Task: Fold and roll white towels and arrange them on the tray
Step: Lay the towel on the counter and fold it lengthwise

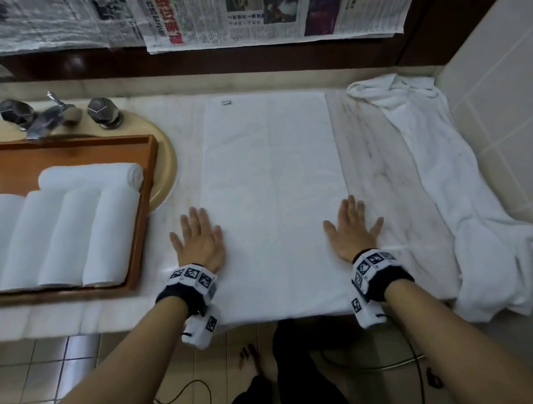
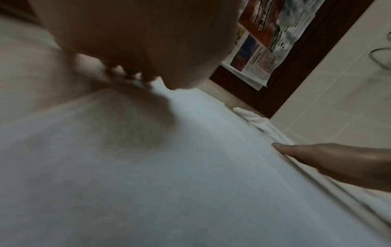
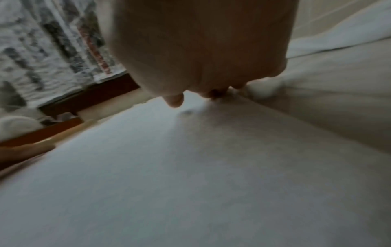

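We are observing the left hand (image 1: 199, 239) lying flat, palm down, fingers straight and slightly spread, pressing on the left edge of the flat white rectangular towel (image 1: 270, 186). It is gripping nothing. The right hand (image 1: 351, 229) is lying the same way on the towel's right edge, fingers extended and fanned, holding nothing. In the left wrist view the left hand's fingertips (image 2: 131, 75) are touching the cloth, though the picture is blurred; in the right wrist view the right hand's fingertips (image 3: 175, 100) are resting on the same white surface.

The flat towel is lying spread on the pale marble counter (image 1: 364, 153), directly at 12 o'clock from us, its long side running away from the counter's near edge, with a small tag (image 1: 226, 102) at its far left corner.

At 9 o'clock the brown wooden rectangular tray (image 1: 148, 189) is sitting over the cream oval sink basin (image 1: 168, 170). In it we are counting four rolled white towels side by side (image 1: 60, 237), plus part of one more at the frame edge, and one rolled white towel lying crosswise (image 1: 91, 177) behind them. The chrome tap with two faceted handles (image 1: 50, 115) is standing at 10 o'clock.

At 2 o'clock a crumpled heap of white cloth (image 1: 462, 185) is lying along the tiled wall, apart from the flat towel. Newspaper sheets (image 1: 249, 14) are hanging at 12 o'clock above the counter.
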The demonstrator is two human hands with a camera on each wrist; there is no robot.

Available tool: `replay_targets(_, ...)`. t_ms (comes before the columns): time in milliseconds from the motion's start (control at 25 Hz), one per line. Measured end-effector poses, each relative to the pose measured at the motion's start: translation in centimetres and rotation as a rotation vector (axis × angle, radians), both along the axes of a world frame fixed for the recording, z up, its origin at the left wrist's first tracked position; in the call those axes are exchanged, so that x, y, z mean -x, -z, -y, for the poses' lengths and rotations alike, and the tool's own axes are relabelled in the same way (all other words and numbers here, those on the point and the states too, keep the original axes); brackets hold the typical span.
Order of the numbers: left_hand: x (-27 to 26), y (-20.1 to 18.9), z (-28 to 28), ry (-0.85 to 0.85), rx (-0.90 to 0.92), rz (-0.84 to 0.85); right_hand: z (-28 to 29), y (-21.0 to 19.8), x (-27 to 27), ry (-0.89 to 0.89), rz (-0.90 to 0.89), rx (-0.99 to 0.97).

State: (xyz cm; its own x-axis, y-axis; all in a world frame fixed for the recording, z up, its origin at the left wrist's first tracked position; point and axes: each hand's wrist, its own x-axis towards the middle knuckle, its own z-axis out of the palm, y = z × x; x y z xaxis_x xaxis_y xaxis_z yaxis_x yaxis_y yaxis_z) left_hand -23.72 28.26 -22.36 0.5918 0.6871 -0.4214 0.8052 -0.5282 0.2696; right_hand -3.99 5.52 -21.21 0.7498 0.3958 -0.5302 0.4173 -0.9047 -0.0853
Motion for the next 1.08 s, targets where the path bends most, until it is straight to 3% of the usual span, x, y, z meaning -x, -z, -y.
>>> replay_targets(40,-0.4,-0.4,0.9,-0.001,0.017,0.048,-0.6,-0.3,1.5,-0.044,0.008,-0.061)
replay_targets(160,-2.1,-0.2,6.7,0.275,0.092,0.179,-2.9,0.5,8.7,-0.401,-0.049,-0.240)
replay_targets(240,-0.9,1.2,7.8,0.348,-0.029,0.164,-1.6,1.7,10.2,-0.535,0.013,-0.221)
replay_targets(360,2.2,2.3,5.2,0.278,-0.164,0.145,3.1,2.8,7.5,-0.446,0.148,-0.165)
replay_targets(520,4.1,2.1,1.7,0.015,-0.116,0.084,6.1,2.5,4.8,0.020,0.175,-0.058)
replay_targets(600,2.0,1.3,2.0,0.009,-0.071,0.102,3.4,1.9,5.0,-0.042,0.178,-0.071)
replay_targets(760,-5.0,0.1,5.0,0.435,0.116,0.203,-4.9,0.8,5.3,-0.493,-0.052,-0.278)
replay_targets(840,-5.5,0.2,3.0,0.447,0.068,0.153,-5.5,1.0,2.4,-0.436,-0.047,-0.223)
replay_targets(1000,-5.4,0.2,-2.1,0.016,-0.016,0.016,-4.8,0.6,-3.8,0.064,0.014,-0.037)
replay_targets(1080,-8.9,-0.6,-1.0,0.151,0.052,0.105,-7.9,-0.1,-3.7,-0.107,0.002,-0.134)
